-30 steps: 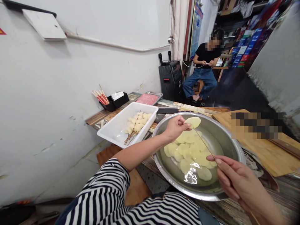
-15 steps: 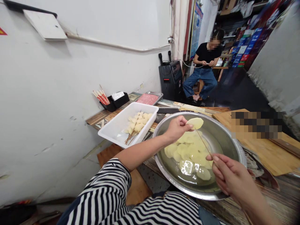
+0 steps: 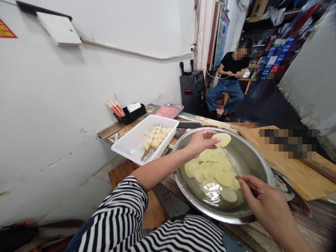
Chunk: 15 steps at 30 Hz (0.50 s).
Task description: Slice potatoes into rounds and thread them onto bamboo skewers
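My left hand (image 3: 200,141) pinches a pale potato slice (image 3: 223,139) above a large steel bowl (image 3: 258,159). My right hand (image 3: 265,203) grips a thin bamboo skewer (image 3: 230,162) whose tip meets that slice. In the bowl, several more potato slices (image 3: 214,171) lie in water. A white plastic tray (image 3: 128,144) to the left holds finished potato skewers (image 3: 154,139).
A wooden cutting board (image 3: 301,171) lies right of the bowl. At the table's far end stand a black holder with chopsticks (image 3: 117,109) and a metal tray of pink meat (image 3: 166,111). Beyond the table a black speaker (image 3: 192,90) stands beside a seated person (image 3: 229,82). The wall runs close on the left.
My right hand has slid up the skewer toward the slice. The slice in my left hand has shifted slightly right. The view has drifted a little.
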{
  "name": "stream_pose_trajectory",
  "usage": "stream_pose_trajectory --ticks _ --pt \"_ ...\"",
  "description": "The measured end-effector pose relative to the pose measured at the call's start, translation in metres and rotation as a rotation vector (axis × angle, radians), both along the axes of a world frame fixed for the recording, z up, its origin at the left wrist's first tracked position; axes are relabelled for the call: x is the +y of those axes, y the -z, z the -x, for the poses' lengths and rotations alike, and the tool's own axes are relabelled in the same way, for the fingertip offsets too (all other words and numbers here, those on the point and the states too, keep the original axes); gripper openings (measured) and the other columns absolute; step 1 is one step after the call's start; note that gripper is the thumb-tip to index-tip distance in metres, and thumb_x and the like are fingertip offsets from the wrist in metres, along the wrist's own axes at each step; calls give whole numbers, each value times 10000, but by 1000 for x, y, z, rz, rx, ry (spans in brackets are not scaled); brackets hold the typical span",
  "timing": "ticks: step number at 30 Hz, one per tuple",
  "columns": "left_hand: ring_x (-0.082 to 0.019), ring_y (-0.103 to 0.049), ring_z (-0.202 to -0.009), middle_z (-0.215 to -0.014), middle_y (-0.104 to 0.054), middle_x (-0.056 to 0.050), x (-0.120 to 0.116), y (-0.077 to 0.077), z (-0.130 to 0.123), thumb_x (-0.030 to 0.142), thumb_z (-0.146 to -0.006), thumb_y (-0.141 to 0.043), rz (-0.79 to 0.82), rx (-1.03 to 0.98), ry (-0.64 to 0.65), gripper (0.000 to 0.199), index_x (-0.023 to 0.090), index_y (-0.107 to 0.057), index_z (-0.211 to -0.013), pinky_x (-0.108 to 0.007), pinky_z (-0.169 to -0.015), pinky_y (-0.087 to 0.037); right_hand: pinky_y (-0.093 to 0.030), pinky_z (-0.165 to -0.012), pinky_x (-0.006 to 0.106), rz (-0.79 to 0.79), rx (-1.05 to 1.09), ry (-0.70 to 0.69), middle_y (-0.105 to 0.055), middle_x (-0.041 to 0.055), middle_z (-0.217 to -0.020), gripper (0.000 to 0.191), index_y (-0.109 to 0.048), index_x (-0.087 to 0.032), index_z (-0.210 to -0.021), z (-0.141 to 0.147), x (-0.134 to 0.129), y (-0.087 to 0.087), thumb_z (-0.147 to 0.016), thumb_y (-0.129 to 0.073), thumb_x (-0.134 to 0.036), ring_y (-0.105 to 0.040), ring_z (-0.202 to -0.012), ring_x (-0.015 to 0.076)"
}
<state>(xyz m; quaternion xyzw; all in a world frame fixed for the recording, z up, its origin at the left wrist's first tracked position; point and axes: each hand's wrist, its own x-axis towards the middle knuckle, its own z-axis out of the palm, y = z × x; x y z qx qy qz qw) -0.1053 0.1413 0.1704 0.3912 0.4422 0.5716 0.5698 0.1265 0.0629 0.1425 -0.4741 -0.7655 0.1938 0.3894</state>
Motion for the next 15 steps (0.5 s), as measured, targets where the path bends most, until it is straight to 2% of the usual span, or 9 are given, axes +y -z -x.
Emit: stream_pose_trajectory --ticks 4,8,11,13,15 --pt "-125 -699 -713 -779 -711 -32 2 -2 -3 37 -803 -816 86 -22 -10 185 92 -641 -827 -335 -765 -650 -471 -492 256 -2 1 -1 -770 5 -708 311 -755 -244 -859 3 0 -1 -891 -570 -492 -691 -543 158" --pt "-129 -694 -683 -713 -667 -21 3 -2 -6 -32 -886 -676 188 -74 -42 252 108 -546 -722 -408 -816 -652 -491 -530 265 85 27 -3 -737 20 -673 365 -747 -235 -903 2 0 2 -891 -555 -544 -656 -541 157" --pt "-127 -694 -680 -728 -666 -23 3 -3 -7 -34 -897 -660 217 -105 -34 275 115 -524 -711 -409 -832 -643 -462 -484 272 294 129 -43 -682 32 -630 429 -698 -213 -892 3 -1 0 -861 -565 -619 -619 -522 161" --pt "-125 -698 -687 -750 -678 -28 2 -4 -7 -27 -905 -655 215 -109 -22 260 116 -530 -727 -395 -834 -637 -395 -415 278 468 223 -70 -666 37 -631 487 -659 -198 -885 5 0 -3 -822 -593 -676 -524 -428 135" --pt "-123 -699 -703 -772 -687 -25 1 -3 -7 -11 -894 -682 178 -106 -11 237 116 -541 -752 -390 -839 -635 -352 -383 284 578 301 -80 -677 34 -670 547 -645 -179 -961 8 5 -6 -778 -639 -694 -433 -366 107"
